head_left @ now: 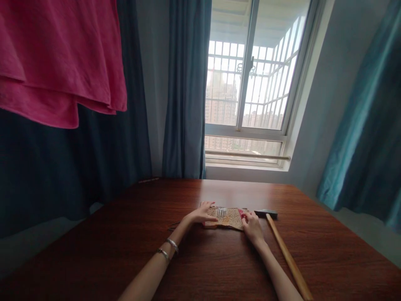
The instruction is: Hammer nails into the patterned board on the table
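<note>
A flat, tan, dark-speckled piece (234, 218), perhaps a board or cardboard, lies on the table between my hands. Several thin dark nail-like pins (221, 213) show in a row on its left half, by a shiny clear patch. My left hand (202, 213) rests at its left end, thumb and fingers spread apart. At the right end my right hand (251, 225) has its fingers bent and closed on the edge, beside a pink patch (241, 212). The fingertips there are partly hidden. Just right of that hand is a hammer with a dark head (266, 214) and long wooden handle (288, 259).
The brown wooden table (150, 259) reaches back to a barred window (244, 96). Thin dark strands (173, 226) lie left of my left wrist. A pink cloth (62, 62) hangs at upper left, before blue curtains (186, 92). Another curtain (360, 138) hangs right.
</note>
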A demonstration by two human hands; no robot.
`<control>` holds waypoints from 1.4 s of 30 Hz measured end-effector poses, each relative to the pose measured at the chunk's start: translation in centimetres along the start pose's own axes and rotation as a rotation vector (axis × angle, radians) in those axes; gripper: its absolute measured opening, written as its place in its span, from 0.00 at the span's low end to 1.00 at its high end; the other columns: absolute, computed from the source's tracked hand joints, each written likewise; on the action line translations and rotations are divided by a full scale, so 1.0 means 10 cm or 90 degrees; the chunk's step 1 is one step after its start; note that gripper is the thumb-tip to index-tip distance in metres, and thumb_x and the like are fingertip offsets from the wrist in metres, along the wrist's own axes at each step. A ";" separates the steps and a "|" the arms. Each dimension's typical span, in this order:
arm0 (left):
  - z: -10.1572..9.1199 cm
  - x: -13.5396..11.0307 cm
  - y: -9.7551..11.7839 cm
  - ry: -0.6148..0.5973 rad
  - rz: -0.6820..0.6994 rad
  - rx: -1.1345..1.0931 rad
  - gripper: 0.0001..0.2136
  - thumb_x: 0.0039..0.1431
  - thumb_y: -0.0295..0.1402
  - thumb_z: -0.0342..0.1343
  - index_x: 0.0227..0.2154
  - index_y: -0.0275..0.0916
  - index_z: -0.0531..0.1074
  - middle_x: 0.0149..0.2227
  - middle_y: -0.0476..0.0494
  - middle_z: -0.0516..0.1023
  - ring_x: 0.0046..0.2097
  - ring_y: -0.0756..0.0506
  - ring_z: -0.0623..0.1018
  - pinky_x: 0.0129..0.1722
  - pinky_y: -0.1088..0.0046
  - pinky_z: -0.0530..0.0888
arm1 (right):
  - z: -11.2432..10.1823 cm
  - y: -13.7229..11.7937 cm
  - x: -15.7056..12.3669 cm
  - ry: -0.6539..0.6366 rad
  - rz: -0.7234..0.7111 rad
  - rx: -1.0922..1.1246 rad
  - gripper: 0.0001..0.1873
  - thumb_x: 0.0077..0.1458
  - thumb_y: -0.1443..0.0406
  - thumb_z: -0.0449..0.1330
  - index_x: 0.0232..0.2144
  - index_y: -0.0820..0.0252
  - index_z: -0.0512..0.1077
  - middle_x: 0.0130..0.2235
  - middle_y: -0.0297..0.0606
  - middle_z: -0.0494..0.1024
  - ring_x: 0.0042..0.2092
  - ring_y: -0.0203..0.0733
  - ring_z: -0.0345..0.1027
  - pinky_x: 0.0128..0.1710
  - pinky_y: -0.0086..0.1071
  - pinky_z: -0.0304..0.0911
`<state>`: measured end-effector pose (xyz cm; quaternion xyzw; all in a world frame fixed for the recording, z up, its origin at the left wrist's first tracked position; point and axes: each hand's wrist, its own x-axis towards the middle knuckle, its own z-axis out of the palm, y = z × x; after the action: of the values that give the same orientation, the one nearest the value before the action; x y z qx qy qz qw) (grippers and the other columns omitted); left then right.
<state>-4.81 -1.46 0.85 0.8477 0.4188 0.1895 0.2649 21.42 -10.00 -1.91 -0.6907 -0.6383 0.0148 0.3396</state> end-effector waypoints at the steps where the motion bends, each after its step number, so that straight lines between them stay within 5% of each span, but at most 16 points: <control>1: -0.05 0.00 -0.01 0.044 0.009 -0.044 0.40 0.40 0.51 0.61 0.56 0.38 0.61 0.55 0.36 0.64 0.57 0.38 0.62 0.56 0.65 0.61 | 0.00 0.00 0.00 0.003 0.000 0.005 0.15 0.52 0.67 0.49 0.35 0.59 0.76 0.38 0.43 0.73 0.41 0.44 0.67 0.43 0.31 0.59; 5: -0.36 -0.08 -0.11 0.149 -0.022 -0.177 0.23 0.51 0.45 0.53 0.45 0.32 0.72 0.44 0.37 0.75 0.45 0.41 0.73 0.45 0.68 0.69 | -0.01 -0.01 -0.01 0.021 -0.005 0.022 0.15 0.52 0.67 0.50 0.34 0.60 0.76 0.38 0.45 0.73 0.41 0.46 0.67 0.43 0.33 0.60; 9: -0.68 -0.34 -0.35 0.062 -0.047 -0.070 0.17 0.48 0.40 0.54 0.35 0.32 0.76 0.34 0.41 0.78 0.38 0.43 0.75 0.38 0.71 0.69 | -0.06 -0.05 -0.02 0.053 -0.020 0.049 0.16 0.52 0.68 0.49 0.35 0.60 0.76 0.38 0.46 0.74 0.41 0.47 0.68 0.42 0.34 0.60; 14: -0.84 -0.71 -0.62 -0.040 -0.080 0.092 0.13 0.46 0.38 0.54 0.31 0.35 0.77 0.28 0.46 0.77 0.31 0.46 0.74 0.30 0.76 0.67 | -0.10 -0.12 -0.04 0.091 -0.049 0.086 0.15 0.52 0.68 0.50 0.34 0.58 0.77 0.36 0.44 0.76 0.40 0.47 0.69 0.42 0.34 0.61; 20: -0.98 -0.99 -0.61 -0.079 -0.042 0.250 0.09 0.47 0.35 0.53 0.28 0.40 0.77 0.33 0.47 0.77 0.33 0.47 0.74 0.30 0.77 0.65 | -0.13 -0.16 -0.07 0.109 -0.055 0.122 0.15 0.51 0.69 0.51 0.34 0.57 0.78 0.35 0.43 0.76 0.37 0.45 0.70 0.39 0.33 0.62; 35: -0.78 -0.98 -0.56 -0.047 -0.010 0.419 0.08 0.49 0.28 0.49 0.23 0.39 0.73 0.31 0.44 0.75 0.34 0.46 0.73 0.33 0.75 0.65 | -0.09 -0.12 -0.06 0.097 -0.037 0.192 0.13 0.50 0.68 0.52 0.31 0.59 0.77 0.34 0.43 0.75 0.35 0.44 0.69 0.39 0.33 0.62; 42: -0.74 -0.79 -0.41 0.087 -0.001 0.220 0.07 0.50 0.32 0.51 0.24 0.36 0.73 0.29 0.44 0.74 0.31 0.47 0.72 0.32 0.73 0.66 | -0.12 -0.18 -0.04 0.094 -0.054 0.262 0.14 0.51 0.65 0.51 0.34 0.61 0.77 0.33 0.42 0.74 0.32 0.42 0.67 0.37 0.34 0.62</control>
<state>-15.87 -3.61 3.37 0.8655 0.4626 0.1715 0.0864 20.35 -11.01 -0.30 -0.5788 -0.6238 0.0798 0.5191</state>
